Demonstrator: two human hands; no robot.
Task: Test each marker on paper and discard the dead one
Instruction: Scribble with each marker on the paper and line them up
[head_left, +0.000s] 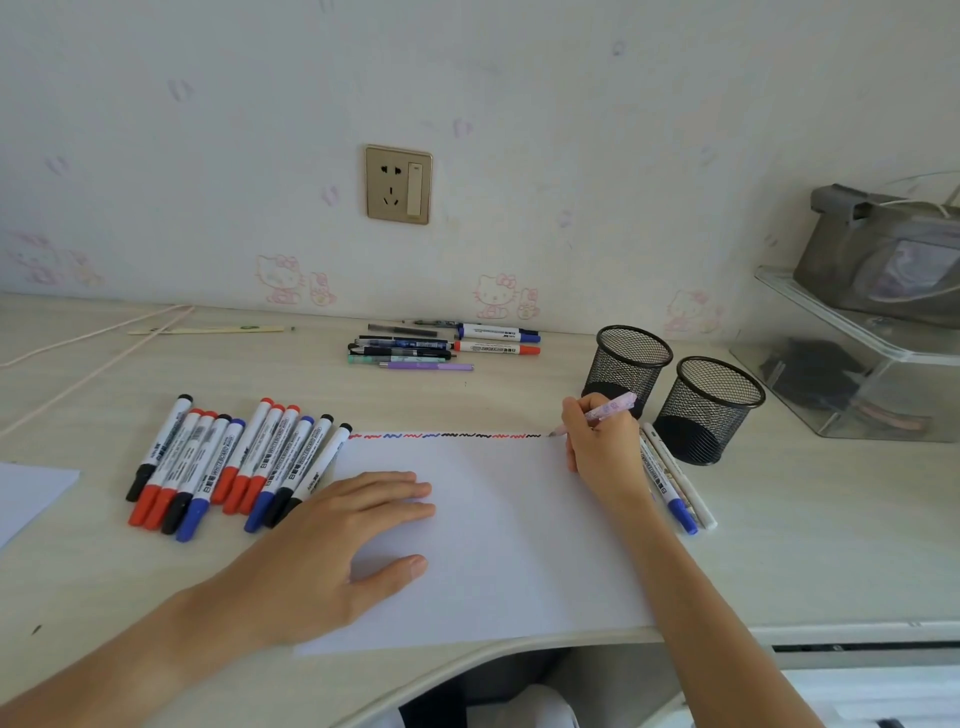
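Markers (670, 483) partly behind right hand (597, 441)

- Our left hand (358, 525) lies flat, palm down, fingers straight toward three o'clock, thumb spread.
- Our right hand (597, 441) is curled in a writing grip, forearm running toward five o'clock.

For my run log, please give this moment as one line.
step: testing pen | right hand: holds pink pen, tip at paper top edge | left hand: flat on paper | squiggle row: red, blue, black

Bare desk (291, 374) btwn marker row (228, 462) & pen pile (441, 345); mesh cups (670, 389) block right.
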